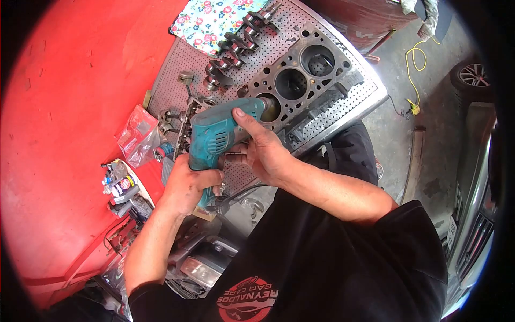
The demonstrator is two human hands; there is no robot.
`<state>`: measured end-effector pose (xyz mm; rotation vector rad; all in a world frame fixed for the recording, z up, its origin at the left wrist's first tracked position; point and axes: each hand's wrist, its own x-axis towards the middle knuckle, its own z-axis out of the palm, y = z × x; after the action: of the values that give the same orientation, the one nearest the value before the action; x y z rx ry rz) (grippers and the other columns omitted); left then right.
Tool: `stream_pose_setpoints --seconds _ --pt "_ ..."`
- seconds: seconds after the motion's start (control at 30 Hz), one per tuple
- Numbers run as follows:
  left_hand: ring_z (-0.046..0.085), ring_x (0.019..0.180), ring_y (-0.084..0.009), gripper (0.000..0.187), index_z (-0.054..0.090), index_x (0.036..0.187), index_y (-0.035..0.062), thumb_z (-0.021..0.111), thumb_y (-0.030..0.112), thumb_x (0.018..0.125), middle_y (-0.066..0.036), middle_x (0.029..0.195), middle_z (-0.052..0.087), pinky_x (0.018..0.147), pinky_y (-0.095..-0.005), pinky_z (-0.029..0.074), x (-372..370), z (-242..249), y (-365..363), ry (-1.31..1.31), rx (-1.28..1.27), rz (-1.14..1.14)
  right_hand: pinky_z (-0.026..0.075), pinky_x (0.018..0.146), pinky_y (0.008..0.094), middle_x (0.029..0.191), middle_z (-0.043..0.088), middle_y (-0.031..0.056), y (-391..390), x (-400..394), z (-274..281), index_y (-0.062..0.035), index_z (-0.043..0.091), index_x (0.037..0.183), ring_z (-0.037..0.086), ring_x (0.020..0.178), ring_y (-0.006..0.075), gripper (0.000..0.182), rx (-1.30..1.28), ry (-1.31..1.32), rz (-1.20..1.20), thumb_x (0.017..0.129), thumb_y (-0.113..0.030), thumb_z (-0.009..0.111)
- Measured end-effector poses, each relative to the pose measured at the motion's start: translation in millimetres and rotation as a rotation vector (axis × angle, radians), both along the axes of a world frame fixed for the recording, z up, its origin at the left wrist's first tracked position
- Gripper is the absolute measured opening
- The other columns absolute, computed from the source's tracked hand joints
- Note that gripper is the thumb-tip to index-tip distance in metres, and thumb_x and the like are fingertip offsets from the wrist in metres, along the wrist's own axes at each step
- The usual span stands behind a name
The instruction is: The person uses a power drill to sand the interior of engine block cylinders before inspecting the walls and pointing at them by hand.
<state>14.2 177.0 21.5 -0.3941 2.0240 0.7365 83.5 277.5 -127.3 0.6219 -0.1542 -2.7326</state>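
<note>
1. The left hand [190,185] is closed around the handle of a teal power drill [217,131], its fingers wrapped over the grip.
2. The right hand [263,150] grips the drill's body from the right side, thumb laid along the casing near the front; its other fingers curl in beneath and are partly hidden.
3. The drill lies between the two hands, its front pointing away from the person and to the right. Its tip is at the nearest bore [272,111] of an engine block [304,68]; how far in it reaches, I cannot tell.
4. The block sits beyond the right hand on a perforated metal table [177,59], its middle bore [291,84] and farthest bore [318,60] lined up away from the hands.
5. Beyond both hands, to the left of the block, a crankshaft [233,51] lies on the table, near a floral cloth [206,24].
6. Beyond the left hand is a piston [186,77]; nearer it are more metal parts, partly hidden by the drill.
7. To the left of the left hand, a clear plastic bag [137,137] rests against a red surface [70,107].
8. A dark cable [236,197] runs below the right hand.
9. Well to the right of the hands, a yellow cord [412,59] lies on the floor.
</note>
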Motion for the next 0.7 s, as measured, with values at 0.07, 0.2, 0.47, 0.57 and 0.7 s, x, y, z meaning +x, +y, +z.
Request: stream_pose_setpoints --seconds 0.07,0.2,0.47,0.57,0.7 --pt "0.061 0.061 -0.0187 0.012 0.064 0.087 -0.0041 0.067 -0.001 0.076 -0.009 0.072 0.064 0.059 -0.0327 0.05 -1.6 -3.3 -1.0 -0.007 0.025 0.016 0.051 0.09 0.0417 0.118 0.061 0.0111 -3.3 -0.4 -6.3 -0.008 0.049 0.131 0.062 0.102 0.0232 0.069 0.012 -0.007 0.017 0.089 -0.058 0.07" --pt "0.061 0.061 -0.018 0.013 0.064 0.088 -0.0041 0.068 -0.001 0.076 -0.008 0.072 0.064 0.059 -0.0325 0.049 -1.7 -1.0 -3.9 -0.006 0.027 0.012 0.051 0.088 0.0403 0.115 0.062 0.01 -1.0 -0.3 -0.8 -0.008 0.049 0.131 0.063 0.099 0.0217 0.07 0.009 -0.001 0.014 0.088 -0.059 0.07" --pt "0.059 0.059 -0.0187 0.027 0.06 0.098 -0.0037 0.065 0.0 0.072 -0.009 0.074 0.062 0.058 -0.0324 0.05 2.7 34.9 4.6 0.067 0.018 -0.004 0.047 0.101 0.0463 0.126 0.062 0.0099 3.7 1.6 26.1 -0.0061 0.05 0.137 0.061 0.114 0.0231 0.064 0.011 0.074 0.065 0.097 -0.055 0.059" --pt "0.06 0.063 -0.0168 0.017 0.064 0.093 -0.003 0.066 -0.001 0.076 -0.007 0.075 0.064 0.061 -0.0312 0.049 1.4 34.0 3.2 0.041 0.019 -0.011 0.048 0.1 0.0466 0.125 0.063 0.0097 4.4 1.9 23.2 -0.0062 0.05 0.136 0.061 0.113 0.0237 0.063 0.02 0.069 0.062 0.098 -0.055 0.059" --pt "0.061 0.063 -0.017 0.015 0.065 0.091 -0.0029 0.066 -0.002 0.076 -0.007 0.074 0.064 0.06 -0.0311 0.049 -2.7 20.3 0.6 0.008 0.006 -0.038 0.051 0.087 0.0407 0.114 0.062 0.0088 1.8 -1.2 13.9 -0.0081 0.049 0.128 0.063 0.097 0.0203 0.067 -0.026 0.048 0.008 0.088 -0.056 0.072"
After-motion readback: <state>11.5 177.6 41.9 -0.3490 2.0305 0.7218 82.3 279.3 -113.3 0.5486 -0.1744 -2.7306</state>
